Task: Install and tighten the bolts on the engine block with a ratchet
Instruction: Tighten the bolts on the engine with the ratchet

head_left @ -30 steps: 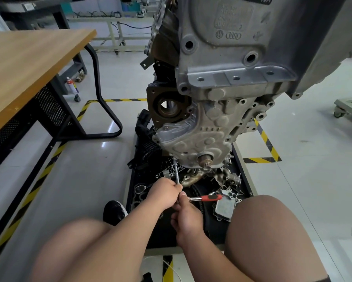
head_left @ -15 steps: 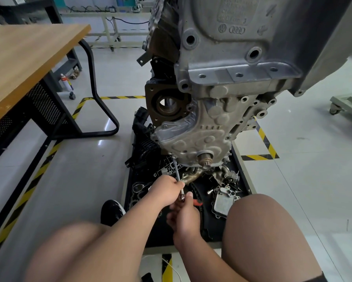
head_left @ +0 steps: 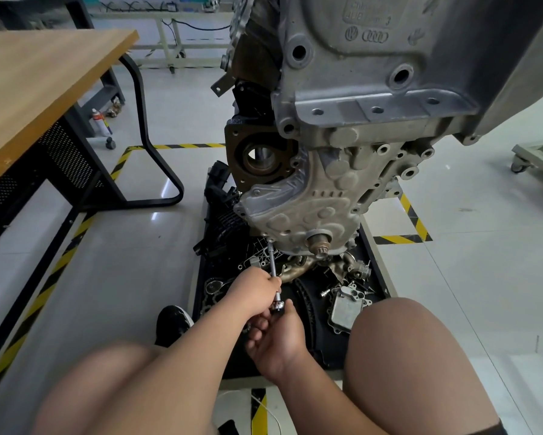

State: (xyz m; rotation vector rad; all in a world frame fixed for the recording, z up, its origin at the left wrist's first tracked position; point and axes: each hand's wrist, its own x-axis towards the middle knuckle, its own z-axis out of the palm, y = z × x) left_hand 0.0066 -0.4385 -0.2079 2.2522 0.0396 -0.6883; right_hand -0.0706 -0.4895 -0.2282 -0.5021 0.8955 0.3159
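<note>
Cast into the pale aluminium of the engine block (head_left: 358, 120), at one o'clock in the view, were a VW roundel and the four Audi rings. Above them ran a raised part number that could be read only in its last digit, 3. The block hung at twelve o'clock from the person, and its lower cover (head_left: 298, 208) was grey-brown, pimpled with round bosses and ringed by bolt holes. A splined shaft stub (head_left: 320, 246) poked out at the cover's five o'clock edge. The left hand (head_left: 257, 290) was curled round the lower part of a slim chrome extension bar (head_left: 272, 259). The bar rose toward twelve o'clock until its tip met the cover's seven o'clock corner, where the tip hid whatever fastener sat under it. At six o'clock of that hand, the right hand (head_left: 276, 337) gripped the ratchet (head_left: 278, 306), with the thumb beside the round head and the fingers wrapped over the hidden handle. Beneath lay a black tray (head_left: 378, 265) of loose parts. A wooden desk (head_left: 44, 80) stood at ten o'clock, and near its leg was a red-and-white can (head_left: 101, 122) whose label was too small to read.
</note>
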